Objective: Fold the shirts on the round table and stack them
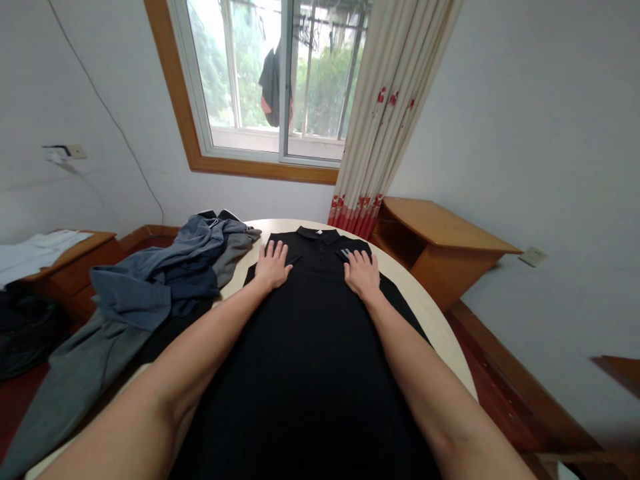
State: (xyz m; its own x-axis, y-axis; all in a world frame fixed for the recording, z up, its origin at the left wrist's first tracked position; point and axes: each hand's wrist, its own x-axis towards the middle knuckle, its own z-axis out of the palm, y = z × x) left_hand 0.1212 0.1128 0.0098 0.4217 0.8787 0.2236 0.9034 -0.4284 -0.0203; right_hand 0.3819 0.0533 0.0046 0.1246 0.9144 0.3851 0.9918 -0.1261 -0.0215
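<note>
A black polo shirt (320, 327) lies spread front side up on a pale round table (445, 327), its collar at the far edge. My left hand (273, 265) rests flat on the shirt's upper left part, fingers apart, near a dark stripe. On the upper right part lies my right hand (363, 272), also flat with fingers stretched out, beside a small patch of grey stripes. Neither hand grips the cloth. The shirt's near end runs out of view at the bottom.
Heaped grey and navy clothes (190, 267) hang over the table's left side. A wooden cabinet (445, 233) stands at the back right, next to a long curtain (385, 107). On the far left, a wooden nightstand (65, 267) bears white papers or cloth. A window (270, 143) is behind the table.
</note>
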